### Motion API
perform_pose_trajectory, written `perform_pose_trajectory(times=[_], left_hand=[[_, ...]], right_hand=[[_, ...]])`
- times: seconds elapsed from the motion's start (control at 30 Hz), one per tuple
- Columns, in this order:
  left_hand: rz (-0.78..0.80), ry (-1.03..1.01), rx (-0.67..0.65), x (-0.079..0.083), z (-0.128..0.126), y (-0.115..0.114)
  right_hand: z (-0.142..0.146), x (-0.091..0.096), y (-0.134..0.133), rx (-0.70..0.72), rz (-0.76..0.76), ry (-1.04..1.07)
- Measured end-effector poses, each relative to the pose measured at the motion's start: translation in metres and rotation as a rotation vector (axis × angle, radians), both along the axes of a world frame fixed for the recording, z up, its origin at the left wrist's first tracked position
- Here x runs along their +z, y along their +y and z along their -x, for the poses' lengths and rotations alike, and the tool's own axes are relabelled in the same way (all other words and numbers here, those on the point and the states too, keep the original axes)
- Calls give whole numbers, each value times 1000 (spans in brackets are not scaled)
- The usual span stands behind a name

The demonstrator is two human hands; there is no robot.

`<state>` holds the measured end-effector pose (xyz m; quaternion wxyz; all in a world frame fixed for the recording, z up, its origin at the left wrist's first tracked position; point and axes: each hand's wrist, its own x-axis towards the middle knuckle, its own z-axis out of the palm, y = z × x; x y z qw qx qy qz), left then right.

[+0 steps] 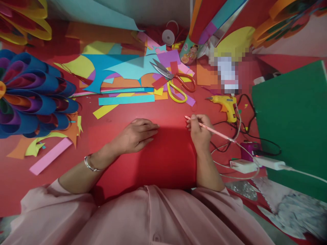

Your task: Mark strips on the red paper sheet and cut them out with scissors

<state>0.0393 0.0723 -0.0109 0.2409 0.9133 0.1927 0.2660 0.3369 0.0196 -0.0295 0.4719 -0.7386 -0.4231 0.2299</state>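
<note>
A bright red sheet [168, 163] lies flat in front of me. Over its upper left part rests my left hand [138, 134], fingers stretched out and holding nothing. My right hand [200, 131], at the sheet's right edge, grips a slim pink pencil [217, 131]. The pencil slants, one end up and left above the sheet, the other reaching right over a white cable. Beyond the hands lie scissors [170, 76] with one red and one yellow handle, blades parted, on coloured scraps. A turquoise strip [126, 99] and a yellow strip [106, 110] lie beyond my left hand.
A yellow glue gun [228, 106] and tangled cables lie right of my right hand, near a white adapter [244, 166]. A green board [291, 126] fills the right side. At left stands a blue looped-paper flower [33, 95], with a pink strip [51, 156] below it.
</note>
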Motion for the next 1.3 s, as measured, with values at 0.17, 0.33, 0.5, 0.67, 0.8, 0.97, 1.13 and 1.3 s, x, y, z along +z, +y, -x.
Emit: perform_pose_trajectory(times=[0.17, 0.33, 0.5, 0.67, 0.8, 0.97, 1.13, 1.3], left_hand=[[6, -6, -3, -1, 1, 0], [0, -2, -4, -2, 1, 0], [4, -2, 5, -1, 0, -1], [2, 10, -1, 0, 0, 0], [2, -3, 0, 0, -1, 0], [4, -10, 9, -1, -2, 0], [12, -32, 6, -1, -2, -1], [36, -35, 11, -2, -2, -1]], right_hand=[[0, -1, 1, 9, 2, -8], [0, -1, 0, 11, 5, -18], [1, -1, 0, 14, -8, -10], [3, 5, -1, -7, -49, 9], [12, 10, -4, -9, -136, 44], [18, 6, -2, 137, -24, 27], [16, 4, 0, 137, 23, -8], [18, 8, 0, 142, 38, -49]])
